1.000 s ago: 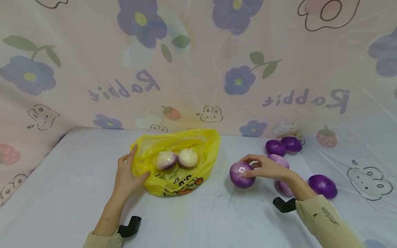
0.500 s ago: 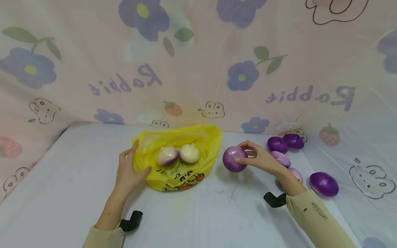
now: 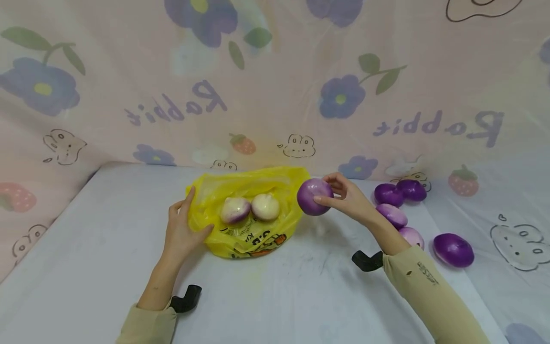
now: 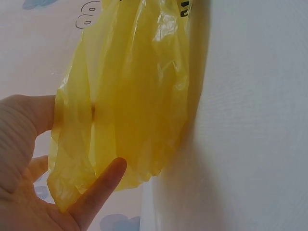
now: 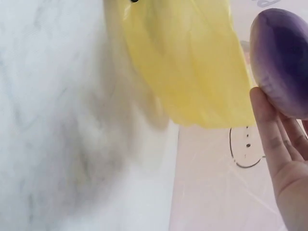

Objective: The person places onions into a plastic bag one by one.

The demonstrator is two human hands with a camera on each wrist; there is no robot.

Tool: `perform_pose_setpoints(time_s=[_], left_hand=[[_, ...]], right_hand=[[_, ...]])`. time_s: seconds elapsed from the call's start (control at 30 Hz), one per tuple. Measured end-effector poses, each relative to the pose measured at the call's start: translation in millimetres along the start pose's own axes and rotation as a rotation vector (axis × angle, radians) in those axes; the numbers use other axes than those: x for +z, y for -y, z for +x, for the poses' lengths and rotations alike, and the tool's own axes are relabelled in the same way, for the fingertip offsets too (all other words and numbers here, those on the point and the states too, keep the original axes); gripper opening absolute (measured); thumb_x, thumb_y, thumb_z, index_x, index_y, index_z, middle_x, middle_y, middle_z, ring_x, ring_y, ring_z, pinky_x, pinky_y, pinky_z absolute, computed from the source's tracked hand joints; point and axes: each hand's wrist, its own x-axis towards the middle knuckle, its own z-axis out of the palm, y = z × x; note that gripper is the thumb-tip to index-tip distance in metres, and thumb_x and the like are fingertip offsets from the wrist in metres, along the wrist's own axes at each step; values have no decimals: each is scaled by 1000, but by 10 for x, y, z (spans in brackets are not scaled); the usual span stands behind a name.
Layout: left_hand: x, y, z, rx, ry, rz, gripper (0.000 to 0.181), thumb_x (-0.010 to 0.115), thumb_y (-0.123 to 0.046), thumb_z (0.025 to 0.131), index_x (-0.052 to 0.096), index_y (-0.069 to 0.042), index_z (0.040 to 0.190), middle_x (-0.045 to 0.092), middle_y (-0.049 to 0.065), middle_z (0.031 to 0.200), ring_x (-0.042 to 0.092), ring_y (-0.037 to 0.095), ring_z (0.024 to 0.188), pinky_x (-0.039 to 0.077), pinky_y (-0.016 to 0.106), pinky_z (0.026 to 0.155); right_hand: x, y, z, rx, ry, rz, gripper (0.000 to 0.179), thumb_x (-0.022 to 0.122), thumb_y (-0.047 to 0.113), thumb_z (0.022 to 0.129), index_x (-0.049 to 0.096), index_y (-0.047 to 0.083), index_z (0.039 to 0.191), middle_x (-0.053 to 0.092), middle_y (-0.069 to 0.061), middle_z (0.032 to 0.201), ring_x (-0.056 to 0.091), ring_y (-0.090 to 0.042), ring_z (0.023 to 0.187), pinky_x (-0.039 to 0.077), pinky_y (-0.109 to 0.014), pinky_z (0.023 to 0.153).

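Right hand (image 3: 353,200) grips a purple onion (image 3: 312,196) between thumb and fingers, raised above the white worktop (image 3: 275,296), just beside the right edge of a yellow plastic bag (image 3: 247,244). Left hand (image 3: 182,234) — fingers spread — touches the bag's left side. Two paler onions (image 3: 235,210) sit inside; five more onions (image 3: 453,250) lie to the right.

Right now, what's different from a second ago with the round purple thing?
The right hand carried the round purple thing leftward, up to the right edge of the yellow bag. Nothing was let go. The left hand still holds the bag, with two pale round things inside.
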Motion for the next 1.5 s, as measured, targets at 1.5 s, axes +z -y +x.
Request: perform_pose_setpoints(time_s=[1.5], left_hand=[[8, -4, 40, -16, 8, -26, 95, 73, -12, 79, 17, -17, 155, 24, 33, 142, 39, 52, 122, 37, 64, 100]], right_hand=[[981, 431, 684, -43, -106, -99, 57, 75, 34, 80, 50, 13, 127, 57, -13, 126, 58, -30, 112, 52, -43, 90]])
